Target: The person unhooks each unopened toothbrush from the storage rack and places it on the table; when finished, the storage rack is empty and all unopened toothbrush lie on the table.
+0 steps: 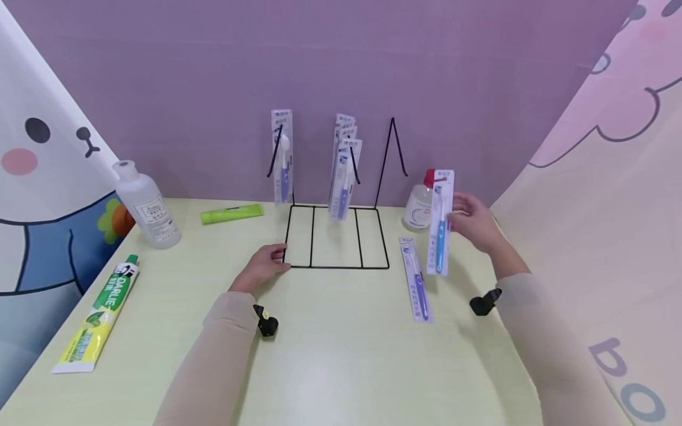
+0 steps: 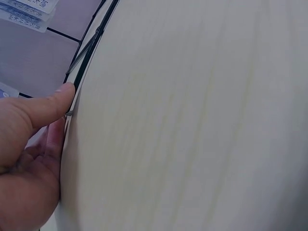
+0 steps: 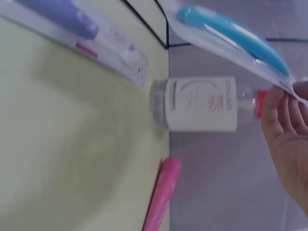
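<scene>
A black wire display rack (image 1: 337, 267) stands on the table, its hooks holding packaged purple toothbrushes (image 1: 345, 186) in the middle and at the left (image 1: 284, 165). The right hook bears nothing. My left hand (image 1: 263, 264) holds the rack's front left corner, with the thumb (image 2: 60, 98) against the wire. My right hand (image 1: 473, 220) pinches the edge of a packaged blue toothbrush (image 1: 440, 231), held upright above the table right of the rack. Below it to the left, a packaged purple toothbrush (image 1: 417, 281) lies flat on the tabletop.
Behind the blue toothbrush stands a clear bottle with a red cap (image 1: 417, 208); a pink tube (image 3: 162, 192) lies near it. At the left are a white bottle (image 1: 151, 210), a green tube (image 1: 232, 213) and a Darlie toothpaste tube (image 1: 101, 316). A purple backdrop (image 1: 213, 77) rises behind.
</scene>
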{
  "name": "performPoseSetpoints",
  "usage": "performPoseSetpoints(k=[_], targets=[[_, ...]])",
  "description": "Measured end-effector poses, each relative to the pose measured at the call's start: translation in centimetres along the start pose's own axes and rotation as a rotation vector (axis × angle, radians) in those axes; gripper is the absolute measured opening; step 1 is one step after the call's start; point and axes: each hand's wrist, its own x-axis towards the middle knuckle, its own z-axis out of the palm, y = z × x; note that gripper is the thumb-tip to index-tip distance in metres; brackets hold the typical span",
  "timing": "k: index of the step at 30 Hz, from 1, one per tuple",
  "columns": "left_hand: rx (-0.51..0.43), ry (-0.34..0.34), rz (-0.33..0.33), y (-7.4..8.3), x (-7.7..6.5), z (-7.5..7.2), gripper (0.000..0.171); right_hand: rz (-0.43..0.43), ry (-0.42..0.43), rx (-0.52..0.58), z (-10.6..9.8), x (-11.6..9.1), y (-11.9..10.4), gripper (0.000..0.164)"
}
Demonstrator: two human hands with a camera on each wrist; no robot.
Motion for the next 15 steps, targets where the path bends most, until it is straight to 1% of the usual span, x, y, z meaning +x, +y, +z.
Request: performPoseSetpoints(k=[2,7,9,11,13,15], targets=[[0.004,0.004,-0.001,0.1,0.0,-0.1,0.057,0.024,-0.060,0.023,-0.8,-0.6,1.1,0.055],[0.019,0.006,-0.001,0.1,-0.1,-0.3,0.058,0.094,-0.204,0.016,-2.0,-1.6,4.1,0.059],[0.018,0.004,-0.001,0.1,-0.1,-0.4,0.058,0.145,-0.257,0.021,-2.1,-2.0,5.4,0.060],[0.014,0.002,0.005,0.0,-0.1,-0.4,0.058,0.217,-0.302,0.038,-2.1,-2.3,6.7,0.061],[0.004,0.001,0.004,0.0,-0.2,-0.3,0.057,0.289,-0.324,0.057,-1.9,-2.6,7.7,0.061],[0.002,-0.002,0.016,-0.1,-0.1,-0.2,0.057,0.344,-0.334,0.073,-1.8,-2.9,8.4,0.060]])
